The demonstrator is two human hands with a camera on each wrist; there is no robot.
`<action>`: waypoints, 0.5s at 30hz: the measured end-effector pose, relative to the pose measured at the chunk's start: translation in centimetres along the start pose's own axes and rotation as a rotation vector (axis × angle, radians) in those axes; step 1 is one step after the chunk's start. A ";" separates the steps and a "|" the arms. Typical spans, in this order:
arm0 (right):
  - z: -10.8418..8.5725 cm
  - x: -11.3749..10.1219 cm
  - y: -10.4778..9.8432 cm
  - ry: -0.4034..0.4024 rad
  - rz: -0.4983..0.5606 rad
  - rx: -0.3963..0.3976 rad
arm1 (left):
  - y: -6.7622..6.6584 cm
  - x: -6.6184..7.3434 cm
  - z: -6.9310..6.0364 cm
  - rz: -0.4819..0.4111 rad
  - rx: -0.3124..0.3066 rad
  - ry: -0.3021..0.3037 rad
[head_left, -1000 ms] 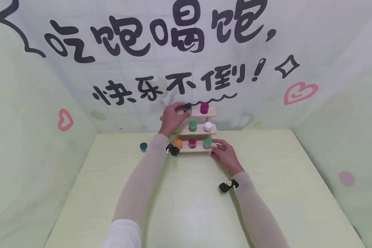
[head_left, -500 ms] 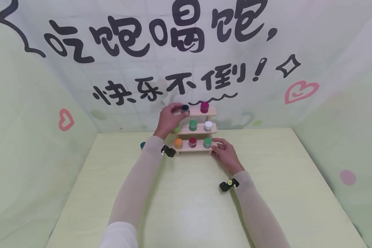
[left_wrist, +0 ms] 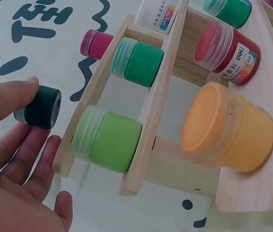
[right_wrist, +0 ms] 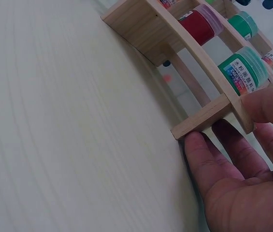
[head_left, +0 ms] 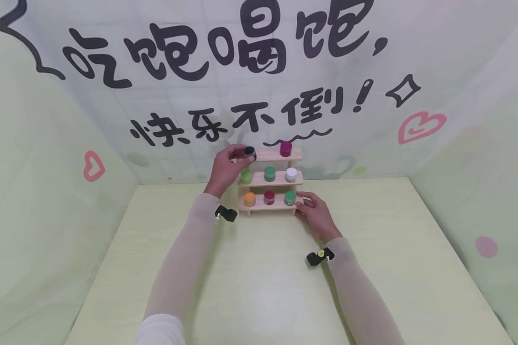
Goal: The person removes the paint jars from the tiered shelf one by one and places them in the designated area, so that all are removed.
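My left hand [head_left: 225,167] pinches a dark green, nearly black paint jar [left_wrist: 40,107] between thumb and fingers, at the left end of the top shelf of a three-step wooden display rack [head_left: 271,205]. Whether the jar touches the shelf, I cannot tell. My right hand [head_left: 317,218] holds the right end of the lowest shelf, its thumb by the edge and its fingers around the leg. A magenta jar [head_left: 286,149] stands on top; light green [left_wrist: 109,140], green [head_left: 269,174] and white [head_left: 291,174] jars fill the middle; orange [left_wrist: 228,128], red [head_left: 269,197] and green ones line the bottom.
The rack stands at the back of a pale table [head_left: 259,278], close to a cloth backdrop [head_left: 177,96] with large black lettering. Cloth walls rise at both sides. Each wrist wears a small black camera [head_left: 226,213].
My left hand has moved left along the top shelf, taking the dark jar away from the magenta one. A teal-lidded jar on the table is now hidden behind my left arm. The right hand stays put.
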State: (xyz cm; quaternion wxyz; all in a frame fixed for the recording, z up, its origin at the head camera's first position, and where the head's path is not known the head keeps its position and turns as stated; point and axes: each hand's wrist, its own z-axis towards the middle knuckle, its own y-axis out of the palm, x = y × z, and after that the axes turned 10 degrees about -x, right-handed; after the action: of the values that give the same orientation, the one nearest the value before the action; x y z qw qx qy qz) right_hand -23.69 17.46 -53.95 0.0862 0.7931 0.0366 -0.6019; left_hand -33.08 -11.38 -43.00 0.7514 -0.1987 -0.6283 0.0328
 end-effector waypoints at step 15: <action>-0.1 0.3 0.0 -0.030 0.013 -0.014 | -1.7 -0.8 -1.8 -0.107 -0.011 0.025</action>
State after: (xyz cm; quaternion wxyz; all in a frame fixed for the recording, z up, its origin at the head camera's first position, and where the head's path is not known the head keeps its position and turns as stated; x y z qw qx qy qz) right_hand -23.55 17.49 -54.25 0.0962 0.7836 0.0344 -0.6128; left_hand -31.90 -13.62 -43.37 0.7587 -0.1696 -0.6289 -0.0134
